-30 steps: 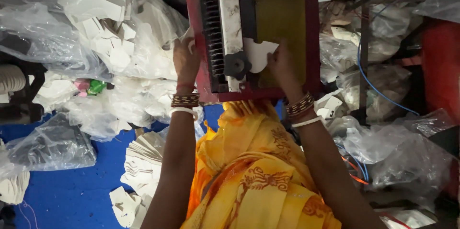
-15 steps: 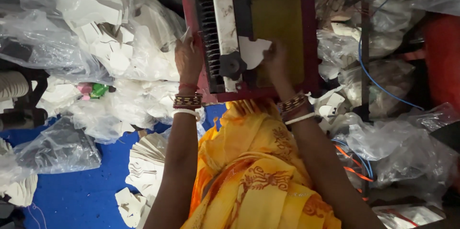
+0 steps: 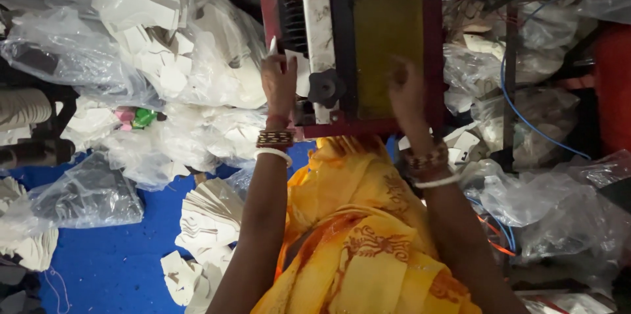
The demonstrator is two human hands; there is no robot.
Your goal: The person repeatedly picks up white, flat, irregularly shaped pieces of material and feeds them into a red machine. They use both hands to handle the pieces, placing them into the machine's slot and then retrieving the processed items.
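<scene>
Feeding white paper blank (image 3: 297,67) w/ left hand (image 3: 279,84), pinched at red-framed press machine (image 3: 355,44) near front-left edge.
Right hand (image 3: 407,94) blurred over yellow-green bed, grip can't tell. Little free room: clear plastic bags (image 3: 164,38) stuffed w/ white cutouts crowd left & right; loose cutout stack (image 3: 210,215) on blue floor (image 3: 105,261).

Two hands: left hand (image 3: 279,84), right hand (image 3: 406,94); one red-framed machine (image 3: 430,38); one blue cable (image 3: 519,113).

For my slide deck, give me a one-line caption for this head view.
Left hand holds a white paper piece at a red-framed machine; right hand rests on it.
</scene>
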